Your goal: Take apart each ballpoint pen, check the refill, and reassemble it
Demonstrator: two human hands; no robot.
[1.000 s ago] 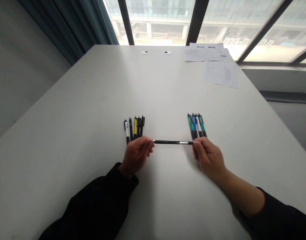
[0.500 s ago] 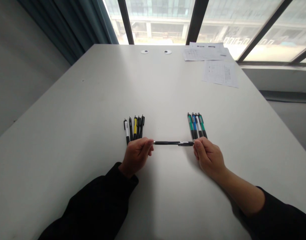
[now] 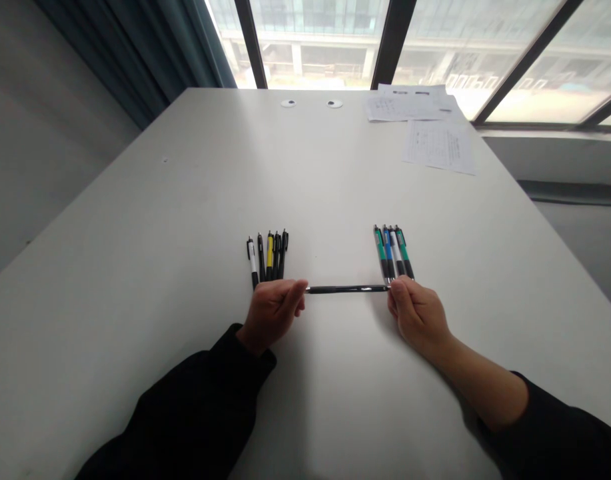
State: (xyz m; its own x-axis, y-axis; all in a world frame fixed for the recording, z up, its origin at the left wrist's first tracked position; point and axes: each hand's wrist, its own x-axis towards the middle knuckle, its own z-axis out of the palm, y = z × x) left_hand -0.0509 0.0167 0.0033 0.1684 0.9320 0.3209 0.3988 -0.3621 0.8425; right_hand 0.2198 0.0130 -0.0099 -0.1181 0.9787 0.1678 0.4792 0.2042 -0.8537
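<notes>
A black pen is stretched level between my two hands, above the white table. My left hand pinches its left end between thumb and fingers. At the other end, my right hand has a similar pinch on the tip. Just beyond the left hand lies a row of several pens, among them a white-and-black pen and a yellow-and-black pen. Past the right hand is a second group, with green pens, a blue pen and a white one; my fingers hide some lower ends.
Printed paper sheets lie at the table's far right. Two white oval pieces with dark centres are near the far edge. Behind the table are a window and a dark blue curtain.
The pen has turned about its long axis, so its clip no longer shows at the right end. Both hands keep almost the same place, the right one shifting very slightly right.
</notes>
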